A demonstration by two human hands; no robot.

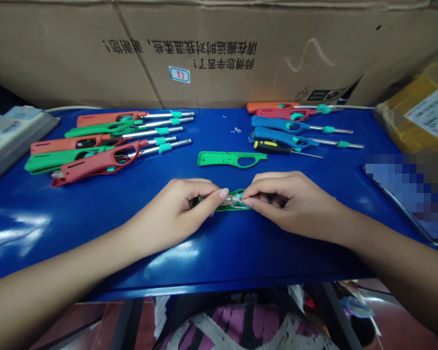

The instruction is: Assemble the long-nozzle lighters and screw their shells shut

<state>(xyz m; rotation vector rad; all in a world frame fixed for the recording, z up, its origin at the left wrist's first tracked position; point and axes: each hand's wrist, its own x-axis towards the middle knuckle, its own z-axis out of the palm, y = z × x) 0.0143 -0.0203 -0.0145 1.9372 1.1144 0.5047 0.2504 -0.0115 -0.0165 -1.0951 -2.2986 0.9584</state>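
From here the left hand looks to be pinching the clear piece down in the green shell, between both hands. The right hand has thumb and forefinger pressed together at the piece's end; what they grip is too small to tell. Should the left thumb slacken, the piece could pop out; a hard right-hand tug might unseat it. A stray knuckle could knock the loose half, just beyond the hands.

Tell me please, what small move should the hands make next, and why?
Perhaps the right hand should settle the small part it pinches into the nearer green shell, while the left hand steadies the clear piece. Both hands are over this shell; the farther green half lies apart.
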